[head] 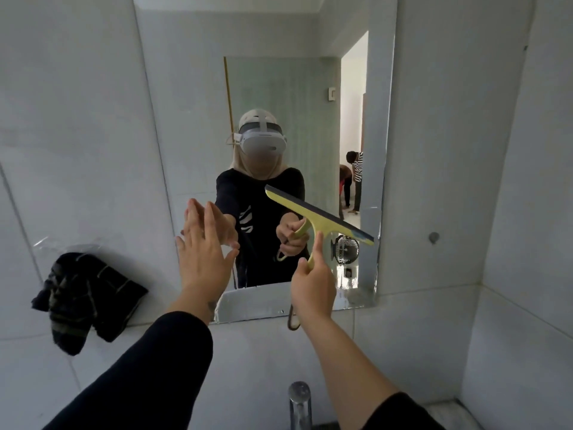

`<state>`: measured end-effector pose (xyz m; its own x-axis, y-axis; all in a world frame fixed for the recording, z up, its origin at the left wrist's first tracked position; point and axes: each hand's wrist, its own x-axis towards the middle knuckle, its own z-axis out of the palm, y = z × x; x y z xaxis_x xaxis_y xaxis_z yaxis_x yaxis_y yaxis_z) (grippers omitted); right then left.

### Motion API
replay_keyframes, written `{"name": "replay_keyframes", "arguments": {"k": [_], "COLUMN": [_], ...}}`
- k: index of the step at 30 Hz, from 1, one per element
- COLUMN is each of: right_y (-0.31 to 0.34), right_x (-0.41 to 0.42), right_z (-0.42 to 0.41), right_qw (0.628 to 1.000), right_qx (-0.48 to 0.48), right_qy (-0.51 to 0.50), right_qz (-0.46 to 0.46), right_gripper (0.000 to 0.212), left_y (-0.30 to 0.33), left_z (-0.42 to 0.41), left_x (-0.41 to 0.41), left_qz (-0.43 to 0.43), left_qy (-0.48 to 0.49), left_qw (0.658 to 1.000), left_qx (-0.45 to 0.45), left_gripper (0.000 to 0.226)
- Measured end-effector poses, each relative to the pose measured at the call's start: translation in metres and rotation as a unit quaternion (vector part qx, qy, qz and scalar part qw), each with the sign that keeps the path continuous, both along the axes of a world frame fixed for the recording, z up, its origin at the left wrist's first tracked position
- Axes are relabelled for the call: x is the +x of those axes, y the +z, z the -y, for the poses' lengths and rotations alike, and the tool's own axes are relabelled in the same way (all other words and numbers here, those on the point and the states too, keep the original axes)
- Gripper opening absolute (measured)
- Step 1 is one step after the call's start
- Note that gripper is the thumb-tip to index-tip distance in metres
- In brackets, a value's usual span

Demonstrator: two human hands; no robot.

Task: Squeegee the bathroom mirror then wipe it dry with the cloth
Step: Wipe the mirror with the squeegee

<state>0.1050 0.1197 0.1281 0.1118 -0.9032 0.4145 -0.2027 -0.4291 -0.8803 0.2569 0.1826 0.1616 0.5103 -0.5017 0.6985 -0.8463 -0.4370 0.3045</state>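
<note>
The bathroom mirror (279, 88) hangs on the white tiled wall straight ahead. My right hand (313, 283) grips the handle of a yellow squeegee (319, 217), whose dark blade lies tilted against the lower right of the glass. My left hand (204, 252) is flat with fingers spread, pressed on the mirror's lower left edge. A dark striped cloth (83, 299) hangs on the wall to the left of the mirror, apart from both hands.
A chrome tap (299, 401) stands below at the bottom centre. A small hook (433, 237) is fixed to the wall right of the mirror. The wall turns a corner at the far right. The mirror reflects me, a doorway and other people behind.
</note>
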Motion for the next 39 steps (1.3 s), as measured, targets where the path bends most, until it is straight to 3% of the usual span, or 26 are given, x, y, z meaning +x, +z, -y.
{"name": "replay_keyframes", "arguments": {"k": [9,15,17,20,24,29,34,39], "right_y": [-0.003,-0.006,-0.006,-0.005,0.004,0.006,-0.003,-0.014], "right_x": [0.047,0.065,0.057,0.035,0.009,-0.033,-0.061,-0.09], "right_z": [-0.051,-0.072,-0.069,-0.061,-0.032,0.001,0.031,0.058], "right_qw": [0.997,0.979,0.958,0.898,0.841,0.81,0.817,0.834], "right_qx": [-0.007,-0.093,-0.129,-0.206,-0.284,-0.346,-0.373,-0.34], "right_qy": [0.062,0.078,0.078,0.072,0.041,0.001,-0.04,-0.082], "right_qz": [-0.039,-0.165,-0.244,-0.383,-0.458,-0.474,-0.438,-0.427], "right_gripper": [0.058,0.061,0.065,0.076,0.086,0.08,0.082,0.093], "left_y": [-0.007,-0.013,-0.015,-0.016,0.0,0.03,0.037,0.032], "left_z": [-0.057,-0.083,-0.086,-0.085,-0.07,-0.034,-0.007,0.003], "left_x": [0.025,0.029,0.031,0.03,0.027,0.017,0.013,0.017], "left_qz": [-0.021,-0.027,-0.034,-0.033,0.013,0.087,0.12,0.118], "left_qy": [0.061,0.079,0.073,0.054,0.035,-0.013,-0.004,-0.026], "left_qw": [0.996,0.993,0.993,0.994,0.995,0.994,0.992,0.993], "left_qx": [0.055,0.08,0.088,0.088,0.087,0.07,0.044,0.018], "left_gripper": [0.096,0.09,0.088,0.084,0.086,0.089,0.089,0.091]}}
